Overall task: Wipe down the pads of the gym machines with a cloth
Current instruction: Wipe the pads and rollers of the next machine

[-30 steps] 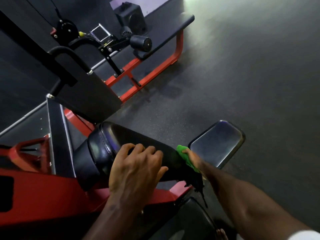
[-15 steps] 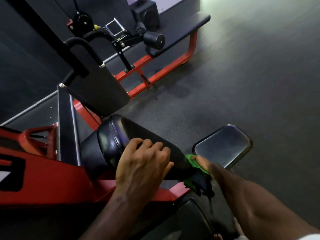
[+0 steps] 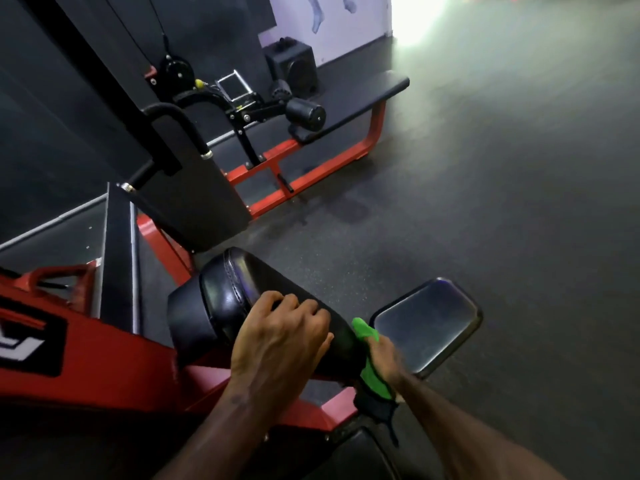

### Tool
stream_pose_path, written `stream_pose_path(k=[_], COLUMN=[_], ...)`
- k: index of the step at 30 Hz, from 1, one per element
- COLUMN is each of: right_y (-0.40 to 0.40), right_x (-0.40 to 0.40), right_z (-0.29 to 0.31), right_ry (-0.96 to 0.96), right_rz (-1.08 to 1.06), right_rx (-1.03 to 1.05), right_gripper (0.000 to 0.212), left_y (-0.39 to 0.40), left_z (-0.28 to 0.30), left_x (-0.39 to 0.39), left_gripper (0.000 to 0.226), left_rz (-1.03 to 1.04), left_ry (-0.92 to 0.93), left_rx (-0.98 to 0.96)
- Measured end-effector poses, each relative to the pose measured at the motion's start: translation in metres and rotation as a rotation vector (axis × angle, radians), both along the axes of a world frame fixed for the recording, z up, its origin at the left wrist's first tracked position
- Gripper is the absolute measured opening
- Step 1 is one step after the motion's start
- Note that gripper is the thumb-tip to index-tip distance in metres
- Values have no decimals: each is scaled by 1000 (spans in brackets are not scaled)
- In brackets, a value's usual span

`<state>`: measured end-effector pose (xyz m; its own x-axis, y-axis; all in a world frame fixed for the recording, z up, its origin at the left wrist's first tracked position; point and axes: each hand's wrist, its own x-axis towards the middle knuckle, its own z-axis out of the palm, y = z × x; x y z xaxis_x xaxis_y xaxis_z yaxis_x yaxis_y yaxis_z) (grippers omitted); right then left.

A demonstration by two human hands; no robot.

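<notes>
Cloth (image 3: 367,362), bright green and soft, sat bunched under the right hand (image 3: 382,356), which pinched it against the near right end of the black pad (image 3: 242,306); one fold poked up at the pad's top edge and more of it trailed down toward 6 o'clock, where it met something dark that I could not make out. How the right fingers lay beneath the cloth I could not tell, since motion blur smeared them. The left hand (image 3: 280,341) lay over the top of the pad at about 9 o'clock from the cloth, fingers curled over its far edge, apparently steadying it. To do this stroke well, I judged the steadying hand should hold firm while the cloth travels the pad's rounded end with even pressure, then works along the stitched seam, where grime would likely lodge. The pad looked like glossy vinyl, barrel-shaped, with a raised stitched rim near its far end, and probably slick enough to wipe clean easily. Just beyond the right hand at 2 o'clock stood a flat rounded-rectangle seat pad (image 3: 429,323), shiny too. The red steel frame (image 3: 114,368) ran under the pad at 8 o'clock, hard and painted. The speckled rubber floor (image 3: 502,202) spread toward 12 o'clock.
</notes>
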<state>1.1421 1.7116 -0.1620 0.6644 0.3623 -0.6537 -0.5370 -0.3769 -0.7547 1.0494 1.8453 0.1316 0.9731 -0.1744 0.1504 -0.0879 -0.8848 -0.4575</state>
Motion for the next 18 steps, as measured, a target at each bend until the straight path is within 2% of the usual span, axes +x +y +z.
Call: stream_pose_path(k=[2,3,5,7,9,12,15,17,18], right_y=[-2,-2,8,24,36,34,30,29,31], right_x=[-11,-18,-22,-22,-25,-24,-16,-23,-27], right_z=[40,64,96,132,163,201,207,211,214], right_ry=[-327,-398,-551,-787,-977,-925,-781,-791,-818], right_rz=[136,153,148,217,197,187,308,313,272], right_rx=[-211,-237,-116,8,144,299,265,233,230], right_gripper=[52,50,53,41,43,31,53,65,62], left_y=[-4,-6,-7,-6,-6,-8,-6,-5,-5], left_z=[-2,-6,-5,-3,2,4,5,5,5], left_x=[-2,-2,1,5,3,1,1,0,1], left_gripper=[25,24,25,25,23,23,25,26,26], left_rz=[-14,-20,-47,-86,-108,-129,-122,-105,-106], left_ry=[-5,-12,-64,-123,-210,-332,-373,-401,-414], left_rx=[-30,-44,-74,-141,-223,-348,-361,-376,-384])
